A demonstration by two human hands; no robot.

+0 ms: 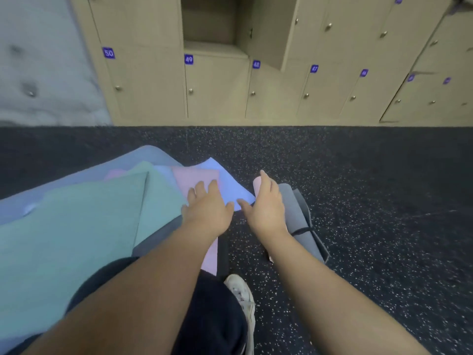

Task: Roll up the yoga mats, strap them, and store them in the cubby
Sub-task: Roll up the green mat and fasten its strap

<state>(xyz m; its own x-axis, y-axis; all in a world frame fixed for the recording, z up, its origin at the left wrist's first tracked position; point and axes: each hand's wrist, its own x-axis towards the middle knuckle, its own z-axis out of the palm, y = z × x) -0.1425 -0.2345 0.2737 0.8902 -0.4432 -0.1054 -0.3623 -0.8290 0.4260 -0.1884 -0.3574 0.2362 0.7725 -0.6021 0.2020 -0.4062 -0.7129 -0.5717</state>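
A person crouches on speckled black flooring (358,201) before a wall of beige numbered lockers (217,90). One cubby (210,21), above the door marked 49, stands open with its door (271,29) swung to the right; what shows of its inside holds nothing.

A loose pile of flat yoga mats lies at left: a green mat (76,226) on top, with a pink mat (194,175), a lavender mat (230,185) and a blue mat (115,162) fanned out beneath.

The left hand (207,208) rests flat, fingers spread and straight, where the pink and lavender mats overlap. The right hand (266,203), fingers extended, lies over a pale pink roll (256,185), just beside a rolled grey mat (299,221) cinched by a dark strap (304,230). A white sneaker (243,298) shows below.
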